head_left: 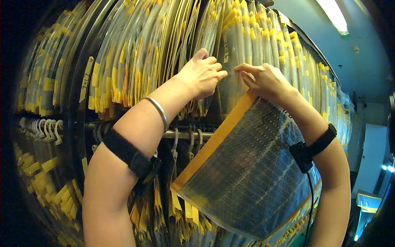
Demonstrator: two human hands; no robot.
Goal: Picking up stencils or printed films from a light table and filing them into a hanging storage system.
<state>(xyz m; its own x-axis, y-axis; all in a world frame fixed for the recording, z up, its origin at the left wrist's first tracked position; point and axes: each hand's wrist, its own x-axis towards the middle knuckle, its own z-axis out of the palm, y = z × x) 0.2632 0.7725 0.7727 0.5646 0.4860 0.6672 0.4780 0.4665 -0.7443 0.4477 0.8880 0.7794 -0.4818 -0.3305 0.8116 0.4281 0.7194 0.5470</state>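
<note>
A large dark translucent sheet (247,164) is hung at a slant between the two forearms, in front of the lower rack. Its upper left edge is bordered by an orange strip (214,142), run diagonally from beneath the right hand (264,82) to a corner near the black band (127,151) on the left arm. Its right side is overlapped by the right forearm (314,119). The right hand's fingers are bent at the strip's upper end; whether it is gripped cannot be told. The left hand (201,75) is held with fingers curled before the hanging sleeves (131,53); whether anything is pinched cannot be told. Only a narrow gap is left between the hands. The sleeves are packed closely, with little room between their edges. A metal rail (209,135) is partly hidden by the sheet. Wider room is seen at the right, beneath a ceiling lamp (335,16).
</note>
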